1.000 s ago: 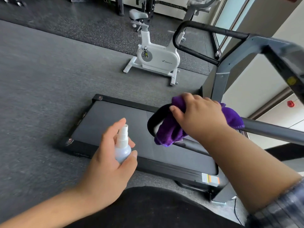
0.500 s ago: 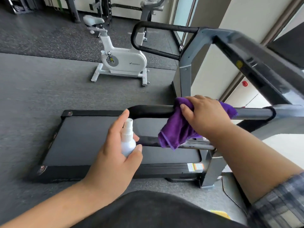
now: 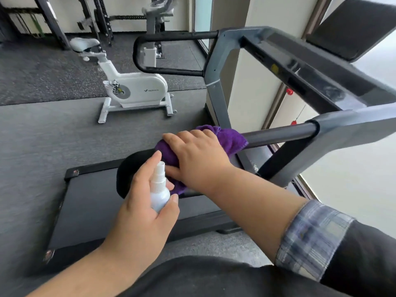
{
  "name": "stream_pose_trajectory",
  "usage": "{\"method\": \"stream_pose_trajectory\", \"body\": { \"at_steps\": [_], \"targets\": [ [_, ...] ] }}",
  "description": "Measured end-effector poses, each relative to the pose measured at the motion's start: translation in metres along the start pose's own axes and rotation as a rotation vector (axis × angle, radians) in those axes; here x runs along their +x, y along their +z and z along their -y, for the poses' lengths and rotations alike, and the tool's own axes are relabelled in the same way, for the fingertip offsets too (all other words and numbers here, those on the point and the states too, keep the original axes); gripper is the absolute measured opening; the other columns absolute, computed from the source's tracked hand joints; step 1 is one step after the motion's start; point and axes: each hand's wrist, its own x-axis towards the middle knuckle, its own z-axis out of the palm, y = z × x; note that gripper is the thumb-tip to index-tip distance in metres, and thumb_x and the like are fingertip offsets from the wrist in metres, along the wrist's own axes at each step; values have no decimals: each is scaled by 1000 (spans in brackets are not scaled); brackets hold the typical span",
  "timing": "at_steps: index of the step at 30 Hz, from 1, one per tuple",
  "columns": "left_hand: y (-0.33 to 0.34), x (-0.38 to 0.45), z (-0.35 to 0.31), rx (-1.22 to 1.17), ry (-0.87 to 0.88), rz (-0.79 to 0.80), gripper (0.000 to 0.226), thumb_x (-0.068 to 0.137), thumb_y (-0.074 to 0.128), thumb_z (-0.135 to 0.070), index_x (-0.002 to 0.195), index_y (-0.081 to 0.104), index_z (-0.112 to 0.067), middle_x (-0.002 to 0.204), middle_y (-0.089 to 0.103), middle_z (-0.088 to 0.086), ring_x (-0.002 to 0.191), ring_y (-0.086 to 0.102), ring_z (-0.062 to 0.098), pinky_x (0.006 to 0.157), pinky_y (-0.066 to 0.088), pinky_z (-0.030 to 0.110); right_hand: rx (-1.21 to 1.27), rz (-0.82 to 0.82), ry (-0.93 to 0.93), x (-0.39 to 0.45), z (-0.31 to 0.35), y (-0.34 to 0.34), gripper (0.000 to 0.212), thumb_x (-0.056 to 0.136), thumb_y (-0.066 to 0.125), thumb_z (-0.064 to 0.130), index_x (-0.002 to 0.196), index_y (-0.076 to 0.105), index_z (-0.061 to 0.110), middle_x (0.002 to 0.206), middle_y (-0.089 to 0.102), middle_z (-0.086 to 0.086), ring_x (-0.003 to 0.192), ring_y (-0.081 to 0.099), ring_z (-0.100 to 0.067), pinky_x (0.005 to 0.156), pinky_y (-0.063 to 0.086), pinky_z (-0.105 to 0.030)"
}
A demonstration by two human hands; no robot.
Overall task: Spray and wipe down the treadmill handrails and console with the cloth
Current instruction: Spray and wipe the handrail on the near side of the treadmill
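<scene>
Treadmill [image 3: 132, 209] sits on the gym floor, deck running left, console [image 3: 300, 67] up at the right end. Near handrail [image 3: 278, 133] runs from the console bracket toward the deck's rear, ending in a black curved loop; far handrail [image 3: 171, 37] untouched as far as I can tell. White exercise bike [image 3: 132, 88] stands beyond, well apart, irrelevant. Right hand [image 3: 199, 155], grip clenched, wraps the purple cloth [image 3: 231, 138] around the near rail by the loop end, palm on top, likely so a slide wipes the whole tube. Left hand [image 3: 141, 211], grip closed around the spray bottle [image 3: 159, 189], index finger up at the nozzle, aimed at the cloth and rail, ready to re-wet. Judging: first rail in progress, console not yet done.
</scene>
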Motion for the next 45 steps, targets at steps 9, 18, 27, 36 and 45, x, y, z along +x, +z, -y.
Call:
{"method": "stream_pose_trajectory", "body": {
  "at_steps": [9, 18, 27, 36, 45],
  "targets": [
    [51, 0, -35, 82, -28, 67, 100, 82, 70, -4, 117, 20, -83, 104, 60, -21, 96, 57, 0, 73, 37, -2, 40, 35, 124, -52, -129, -29, 82, 73, 54, 83, 140, 50, 35, 129, 57, 7, 126, 48, -23, 118, 15, -46],
    [120, 11, -81, 79, -45, 38, 102, 82, 68, 0, 113, 20, -85, 101, 60, -21, 95, 57, 0, 74, 37, -2, 6, 79, 220, -79, -204, -48, 82, 74, 45, 87, 143, 40, 43, 142, 47, 2, 138, 33, -29, 118, 8, -59],
    [189, 13, -119, 127, -13, 9, 91, 83, 68, -12, 121, 22, -81, 105, 59, -20, 101, 57, 0, 81, 36, -1, 39, 93, -40, -61, -194, -33, 80, 78, 58, 73, 140, 44, 24, 125, 56, -4, 108, 53, -32, 97, 33, -50],
    [210, 2, -137, 95, -85, -83, 94, 85, 66, -8, 116, 20, -83, 104, 57, -21, 98, 56, 3, 78, 39, 1, -103, 226, -116, -67, -262, -55, 73, 75, 66, 63, 135, 42, 29, 119, 56, -6, 114, 50, -32, 94, 40, -45],
    [228, -11, -140, 101, -142, -206, 80, 79, 60, -25, 119, 19, -81, 102, 59, -20, 94, 59, 6, 76, 40, 3, -52, 215, -267, -40, -219, -46, 58, 77, 71, 48, 121, 45, 19, 112, 58, -4, 97, 61, -32, 71, 33, -38]
  ]
}}
